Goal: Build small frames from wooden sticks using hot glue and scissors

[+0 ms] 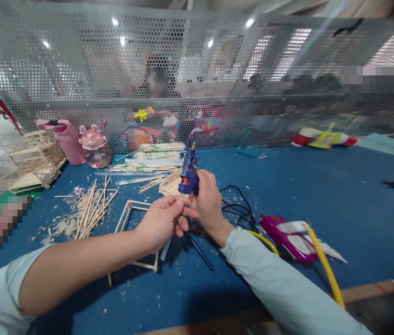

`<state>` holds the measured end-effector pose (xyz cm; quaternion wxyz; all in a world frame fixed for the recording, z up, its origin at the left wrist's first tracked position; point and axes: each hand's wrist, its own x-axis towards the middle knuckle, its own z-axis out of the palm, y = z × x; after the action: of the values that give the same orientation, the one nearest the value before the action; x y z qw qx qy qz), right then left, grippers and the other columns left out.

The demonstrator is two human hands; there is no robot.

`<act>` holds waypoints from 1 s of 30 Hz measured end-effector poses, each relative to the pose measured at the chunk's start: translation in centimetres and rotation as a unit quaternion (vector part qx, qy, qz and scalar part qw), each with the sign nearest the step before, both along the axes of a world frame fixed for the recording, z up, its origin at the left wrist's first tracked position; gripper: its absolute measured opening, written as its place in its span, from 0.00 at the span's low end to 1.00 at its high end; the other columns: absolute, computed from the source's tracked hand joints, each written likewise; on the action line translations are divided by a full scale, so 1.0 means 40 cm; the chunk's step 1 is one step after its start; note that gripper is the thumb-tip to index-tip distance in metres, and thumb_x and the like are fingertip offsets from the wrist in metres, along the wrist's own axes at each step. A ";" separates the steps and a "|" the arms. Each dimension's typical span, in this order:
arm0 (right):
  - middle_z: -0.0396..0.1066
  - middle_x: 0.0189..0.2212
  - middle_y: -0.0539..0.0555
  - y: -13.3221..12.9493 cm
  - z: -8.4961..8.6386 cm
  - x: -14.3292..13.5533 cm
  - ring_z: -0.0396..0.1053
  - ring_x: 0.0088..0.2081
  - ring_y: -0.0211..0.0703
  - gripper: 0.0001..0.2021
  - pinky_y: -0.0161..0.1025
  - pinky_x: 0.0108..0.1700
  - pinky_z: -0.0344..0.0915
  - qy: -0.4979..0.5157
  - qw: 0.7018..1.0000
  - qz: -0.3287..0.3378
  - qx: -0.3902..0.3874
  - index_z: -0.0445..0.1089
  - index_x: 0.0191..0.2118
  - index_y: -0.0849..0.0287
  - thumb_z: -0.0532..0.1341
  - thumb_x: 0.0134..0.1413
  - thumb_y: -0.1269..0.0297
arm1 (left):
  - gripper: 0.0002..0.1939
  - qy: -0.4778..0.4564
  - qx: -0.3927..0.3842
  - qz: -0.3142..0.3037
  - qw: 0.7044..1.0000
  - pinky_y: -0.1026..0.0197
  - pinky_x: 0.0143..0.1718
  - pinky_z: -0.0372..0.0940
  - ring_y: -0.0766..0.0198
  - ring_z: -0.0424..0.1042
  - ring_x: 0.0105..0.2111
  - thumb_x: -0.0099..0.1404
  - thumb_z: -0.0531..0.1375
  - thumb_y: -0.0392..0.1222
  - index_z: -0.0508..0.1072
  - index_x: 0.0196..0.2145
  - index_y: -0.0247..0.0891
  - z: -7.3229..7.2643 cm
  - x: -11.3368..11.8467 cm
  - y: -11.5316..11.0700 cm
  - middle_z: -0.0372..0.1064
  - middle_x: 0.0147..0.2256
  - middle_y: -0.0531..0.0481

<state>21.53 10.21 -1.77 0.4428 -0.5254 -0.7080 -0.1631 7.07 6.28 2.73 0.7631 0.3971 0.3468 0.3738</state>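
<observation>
My right hand [208, 204] is wrapped round the handle of a dark blue hot glue gun [189, 173], its nozzle pointing up and away from me. Behind it, the fingers of my left hand [164, 217] are closed in a pinch at the gun's rear. A translucent glue stick [166, 249] runs from the gun's back through that hand and sticks out below it. Partly hidden under my left forearm lies a rectangular frame of thin wooden sticks [155, 268]. A dark pen-like rod [201, 252] rests below my right hand.
Loose wooden sticks [94, 209] and scraps lie left, near a stick-built model [36, 160], a pink bottle [69, 142] and a round pink jar [95, 148]. Packed sticks [158, 156] lie ahead. Black cable [241, 209] and a magenta box [288, 237] are right. Perforated metal screen [211, 56] behind.
</observation>
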 end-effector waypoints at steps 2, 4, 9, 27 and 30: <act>0.64 0.48 0.65 0.000 -0.003 0.002 0.62 0.51 0.54 0.23 0.51 0.49 0.63 -0.006 1.000 0.001 0.007 0.55 0.54 0.61 0.52 0.50 0.69 | 0.06 -0.003 0.002 -0.003 1.000 0.73 0.13 0.55 0.76 0.61 0.14 0.66 0.53 0.36 0.67 0.33 0.32 0.000 -0.003 0.001 0.72 0.25 0.50; 0.63 0.48 0.66 0.000 -0.007 0.004 0.61 0.52 0.55 0.23 0.52 0.50 0.63 -0.012 1.000 0.001 0.018 0.54 0.55 0.62 0.52 0.51 0.67 | 0.05 0.000 -0.005 -0.001 1.000 0.73 0.14 0.56 0.76 0.61 0.14 0.65 0.54 0.35 0.69 0.33 0.32 0.004 -0.005 0.002 0.71 0.25 0.50; 0.63 0.49 0.67 0.003 -0.016 0.006 0.62 0.52 0.55 0.22 0.51 0.49 0.64 -0.026 0.999 -0.011 0.025 0.54 0.55 0.64 0.51 0.54 0.66 | 0.08 0.004 -0.025 0.002 1.000 0.72 0.15 0.57 0.76 0.62 0.14 0.66 0.51 0.33 0.70 0.31 0.31 0.017 -0.010 0.008 0.72 0.26 0.48; 0.68 0.43 0.63 0.039 -0.001 0.038 0.66 0.45 0.53 0.17 0.49 0.48 0.64 0.064 0.996 0.060 -0.023 0.64 0.46 0.62 0.54 0.47 0.70 | 0.12 0.247 0.186 -0.050 0.950 0.64 0.29 0.64 0.67 0.70 0.26 0.63 0.55 0.45 0.72 0.31 0.33 0.080 -0.079 0.060 0.72 0.28 0.47; 0.70 0.39 0.62 0.063 0.007 0.077 0.68 0.42 0.54 0.14 0.50 0.47 0.63 0.149 0.985 0.027 -0.086 0.67 0.41 0.62 0.59 0.46 0.64 | 0.13 0.363 0.369 0.051 0.854 0.64 0.31 0.63 0.67 0.69 0.29 0.60 0.57 0.47 0.73 0.36 0.35 0.083 -0.179 0.084 0.73 0.32 0.49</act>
<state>24.63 12.73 -1.49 0.5010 -0.5604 -0.6595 -0.0093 -0.08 9.62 6.04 0.3605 0.7386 0.4558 0.3417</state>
